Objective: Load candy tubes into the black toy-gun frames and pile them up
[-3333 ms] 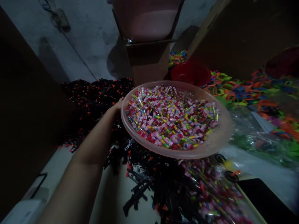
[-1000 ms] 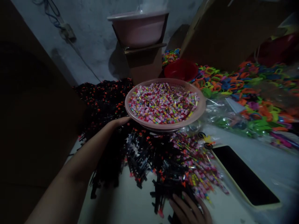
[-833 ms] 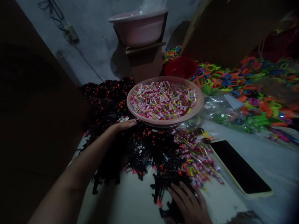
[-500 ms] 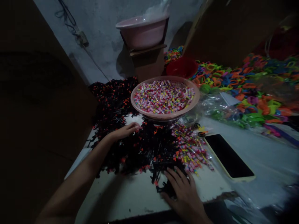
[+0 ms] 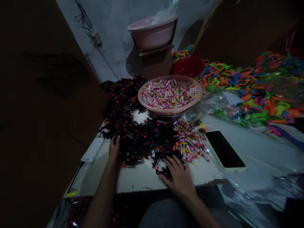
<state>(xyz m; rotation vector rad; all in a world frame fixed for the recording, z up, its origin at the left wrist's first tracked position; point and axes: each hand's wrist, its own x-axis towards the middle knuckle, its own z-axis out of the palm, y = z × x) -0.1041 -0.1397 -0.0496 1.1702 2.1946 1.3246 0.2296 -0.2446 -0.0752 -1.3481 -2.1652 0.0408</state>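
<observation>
My right hand (image 5: 177, 173) lies palm down with its fingers spread on a few small black plastic pieces (image 5: 163, 171) near the table's front edge. These look like toy guns with orange tips, though the dim light blurs their shape. At the left edge of the large pile of similar black pieces (image 5: 140, 142) is my left hand (image 5: 114, 148). Its thumb and fingers are apart, with a dark gap between them, and the fingertips are partly lost against the pile. Beside the pile lie small wrapped candy rolls (image 5: 190, 142), to the right of it.
A pink basin (image 5: 199, 95) full of candy rolls stands behind the pile. A phone (image 5: 224, 148) lies at right on plastic sheeting, a white power bank (image 5: 93, 150) at left. Colourful plastic pieces (image 5: 268, 107) heap at the back right. Cardboard (image 5: 47, 110) walls the left side.
My left hand has moved from the pile's upper middle to its left edge, nearer me. My right hand stays on the same black pieces. The view has shifted slightly.
</observation>
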